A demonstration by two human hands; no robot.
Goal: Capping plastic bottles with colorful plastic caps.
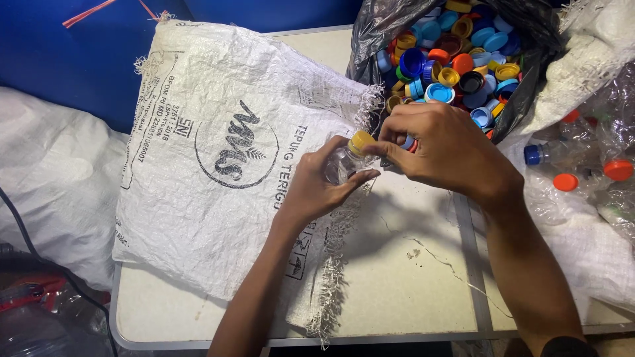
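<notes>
Left of the fingers, a white woven plastic sack (218,152) lies flat on the pale surface (397,277). The left hand (317,182) wraps a small clear plastic bottle (338,164), its long axis tilted up and rightward. Its round yellow cap (361,140) sits at the upper end, clamped by the right hand (443,149)'s fingers (390,153). Just beyond the right hand, an open black plastic bag (516,99) holds loose coloured caps (456,59). Farther right, capped clear bottles (582,165) lie heaped.
</notes>
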